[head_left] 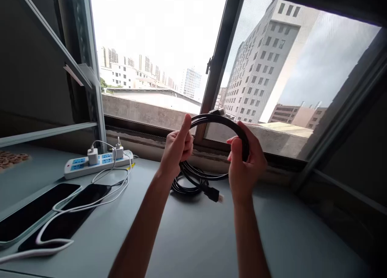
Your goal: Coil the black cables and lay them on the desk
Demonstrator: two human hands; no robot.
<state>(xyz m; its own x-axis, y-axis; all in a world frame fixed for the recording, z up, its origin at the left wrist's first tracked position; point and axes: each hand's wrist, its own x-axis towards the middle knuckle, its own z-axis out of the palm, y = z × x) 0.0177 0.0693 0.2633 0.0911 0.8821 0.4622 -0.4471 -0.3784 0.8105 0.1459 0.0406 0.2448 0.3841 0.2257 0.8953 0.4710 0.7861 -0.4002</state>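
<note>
Between my two hands, a black cable is wound into a loose coil and held up above the table. My left hand is closed round the coil's left side, thumb pointing up. On the right side, the fingers and thumb of my right hand wrap the bundled strands. One plug with a pale metal tip hangs from the coil's lower part; another connector sticks out at the top. Behind and below, a second black coiled cable lies on the table, partly hidden by the held one.
At the left are a white power strip with two chargers, white charging cords and two dark phones. Brown ring-shaped pieces lie farther left. A metal frame post and window frame bound the grey table.
</note>
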